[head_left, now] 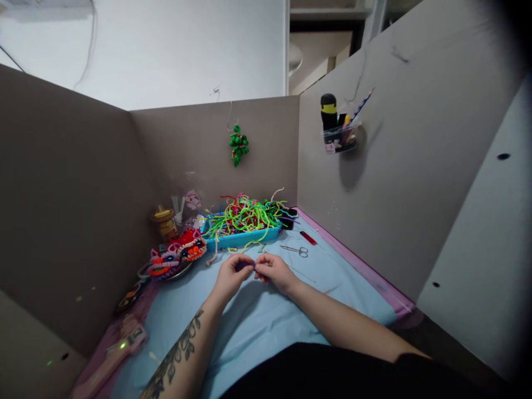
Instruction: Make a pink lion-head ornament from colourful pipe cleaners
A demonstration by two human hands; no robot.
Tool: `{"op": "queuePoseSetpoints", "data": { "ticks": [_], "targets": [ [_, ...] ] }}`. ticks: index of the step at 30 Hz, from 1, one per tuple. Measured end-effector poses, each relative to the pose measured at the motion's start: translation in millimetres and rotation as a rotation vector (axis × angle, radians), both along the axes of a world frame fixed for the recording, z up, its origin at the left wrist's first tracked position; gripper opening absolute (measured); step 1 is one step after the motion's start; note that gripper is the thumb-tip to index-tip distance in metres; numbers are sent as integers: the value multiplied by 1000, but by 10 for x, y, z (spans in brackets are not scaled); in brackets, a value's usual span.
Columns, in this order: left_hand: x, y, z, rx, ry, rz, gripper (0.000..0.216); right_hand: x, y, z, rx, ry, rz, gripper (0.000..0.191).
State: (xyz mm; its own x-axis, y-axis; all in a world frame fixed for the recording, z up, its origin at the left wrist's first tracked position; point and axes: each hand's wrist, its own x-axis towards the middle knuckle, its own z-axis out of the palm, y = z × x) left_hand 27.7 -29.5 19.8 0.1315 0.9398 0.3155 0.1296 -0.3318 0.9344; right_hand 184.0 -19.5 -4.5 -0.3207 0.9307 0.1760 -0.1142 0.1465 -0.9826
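My left hand and my right hand meet over the light blue cloth. Between their pinched fingertips is a small dark purple piece, mostly covered by the fingers; its exact kind does not show. Just beyond the hands stands a blue tray heaped with bright fuzzy craft stems in green, yellow, red and pink. Scissors lie on the cloth to the right of the tray, near my right hand. A red flat object is beside them.
Finished fuzzy pieces in red, orange and purple fill a metal dish at left. Behind it stands a yellow-topped jar. A pink tool lies at the front left. Grey panels surround the table, with a green ornament and a tool cup hanging.
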Motion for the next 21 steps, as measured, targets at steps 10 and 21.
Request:
{"op": "queuePoseSetpoints", "data": {
  "ticks": [10,21],
  "targets": [
    [10,29,-54,-134,-135,-33,30,63,-51,-45,861,-312,-327,21],
    [37,19,-64,-111,-141,-48,30,70,-95,23,869,-395,-364,8]
  ]
}}
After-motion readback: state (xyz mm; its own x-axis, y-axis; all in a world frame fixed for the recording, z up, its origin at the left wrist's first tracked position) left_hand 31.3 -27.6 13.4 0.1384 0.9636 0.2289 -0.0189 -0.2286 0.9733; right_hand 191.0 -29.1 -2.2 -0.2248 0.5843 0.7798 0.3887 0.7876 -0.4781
